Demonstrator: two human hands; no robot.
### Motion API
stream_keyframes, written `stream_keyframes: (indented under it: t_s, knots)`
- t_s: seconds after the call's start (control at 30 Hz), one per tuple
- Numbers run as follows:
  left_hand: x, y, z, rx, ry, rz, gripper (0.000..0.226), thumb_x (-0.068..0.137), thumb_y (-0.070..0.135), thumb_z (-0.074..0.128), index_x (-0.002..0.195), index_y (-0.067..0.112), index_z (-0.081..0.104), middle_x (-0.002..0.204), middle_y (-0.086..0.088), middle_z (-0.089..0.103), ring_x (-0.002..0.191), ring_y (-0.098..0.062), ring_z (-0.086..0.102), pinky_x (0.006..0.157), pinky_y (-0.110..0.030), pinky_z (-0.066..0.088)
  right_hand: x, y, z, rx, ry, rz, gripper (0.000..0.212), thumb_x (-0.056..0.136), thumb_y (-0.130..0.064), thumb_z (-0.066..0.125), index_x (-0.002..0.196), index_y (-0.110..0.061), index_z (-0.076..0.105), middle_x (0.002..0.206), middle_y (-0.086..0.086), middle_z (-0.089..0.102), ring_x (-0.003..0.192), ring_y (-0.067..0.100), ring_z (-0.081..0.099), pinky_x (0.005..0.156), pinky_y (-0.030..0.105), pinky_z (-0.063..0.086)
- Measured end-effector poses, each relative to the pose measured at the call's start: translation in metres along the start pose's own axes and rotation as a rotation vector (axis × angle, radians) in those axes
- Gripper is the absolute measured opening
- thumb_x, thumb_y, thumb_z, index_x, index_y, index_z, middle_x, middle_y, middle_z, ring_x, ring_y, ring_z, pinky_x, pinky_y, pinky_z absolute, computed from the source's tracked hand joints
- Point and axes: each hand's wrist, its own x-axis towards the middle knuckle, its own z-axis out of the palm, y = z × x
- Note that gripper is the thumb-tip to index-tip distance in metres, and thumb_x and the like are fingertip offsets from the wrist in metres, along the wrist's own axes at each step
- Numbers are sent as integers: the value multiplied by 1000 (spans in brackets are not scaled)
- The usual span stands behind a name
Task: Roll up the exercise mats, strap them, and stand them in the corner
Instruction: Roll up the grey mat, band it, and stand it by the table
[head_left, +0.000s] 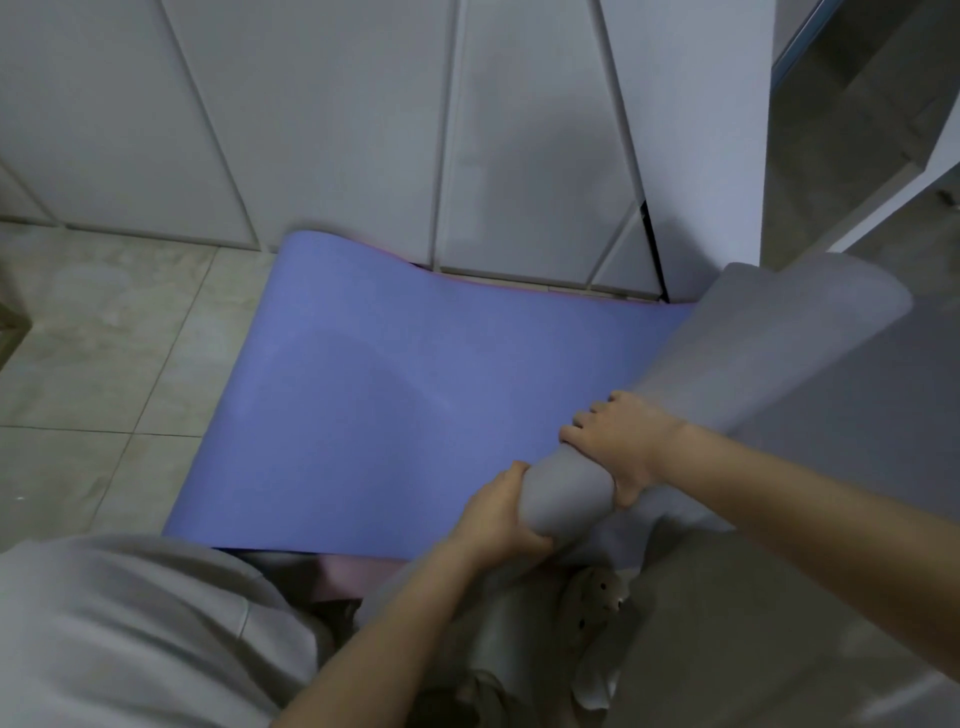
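Gripping the grey mat (769, 353) with both hands here. The left hand (498, 514) is curled round the near end of the roll. The right hand (618, 441) clamps over the top just beside it, knuckles up and thumb tucked down the near side. So both are closed tight on the same mat, almost touching each other. The roll angles away to the right, across the right-hand edge of the blue mat (389, 389). I can't tell whether its far end rests on anything.

The blue mat lies flat on the tiled floor (104, 364), not rolled at all, with its far end curling up against the white cabinet doors (311, 130).

Handling-wise, my guess is light, soft foam, since it squashes in where the fingers dig. The matte surface looks grippy rather than slippery, and there's nothing fragile about it. The catch is that it's floppy. The roll is tight at the hands but flares wide and loose at the far end, so it's coning.

With both hands bunched at one end, I'd say spread them out, one toward the middle or far end, and snug the layers before strapping. I can't spot a strap anywhere in view.
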Motion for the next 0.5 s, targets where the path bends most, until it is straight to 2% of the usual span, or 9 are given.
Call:
stream_keyframes:
  t_s: [0.1, 0.2, 0.3, 0.4, 0.5]
  knots:
    - [10, 1, -14, -23, -151, 41, 71, 67, 34, 80, 123, 19, 40, 119, 1, 54, 105, -21, 54, 75, -26, 41, -6, -2, 0, -64, -19, 30, 80, 70, -45, 75, 131, -15, 34, 123, 9, 46, 110, 26, 49, 88, 35, 35]
    - [15, -2, -13, -67, -155, 37, 75, 62, 37, 83, 123, 23, 40, 120, 2, 50, 105, -19, 52, 84, -31, 46, -8, -5, -1, -50, -26, 62, 74, 73, -41, 75, 128, -12, 35, 121, 11, 49, 106, 27, 53, 80, 34, 36]
    - [7, 0, -2, -54, -73, 13, 75, 60, 48, 78, 124, 32, 40, 122, 6, 50, 110, -19, 53, 93, -41, 45, -7, -3, -6, -32, -47, 56, 66, 72, -41, 74, 122, -12, 41, 115, 9, 56, 101, 25, 58, 70, 29, 33]
    - [-6, 4, 12, 14, 61, 46, 82, 66, 53, 67, 136, 31, 34, 126, 3, 47, 117, -21, 48, 97, -37, 38, -3, 2, -13, -13, -120, 20, 63, 69, -45, 74, 117, -14, 47, 108, 6, 61, 95, 24, 60, 69, 27, 40]
    - [-17, 6, 28, 137, 260, 70, 94, 56, 64, 46, 140, 27, 31, 118, -1, 52, 108, -24, 53, 85, -33, 37, 0, 10, -23, 119, -259, 18, 67, 64, -47, 77, 118, -16, 50, 103, 3, 61, 91, 22, 60, 71, 30, 49]
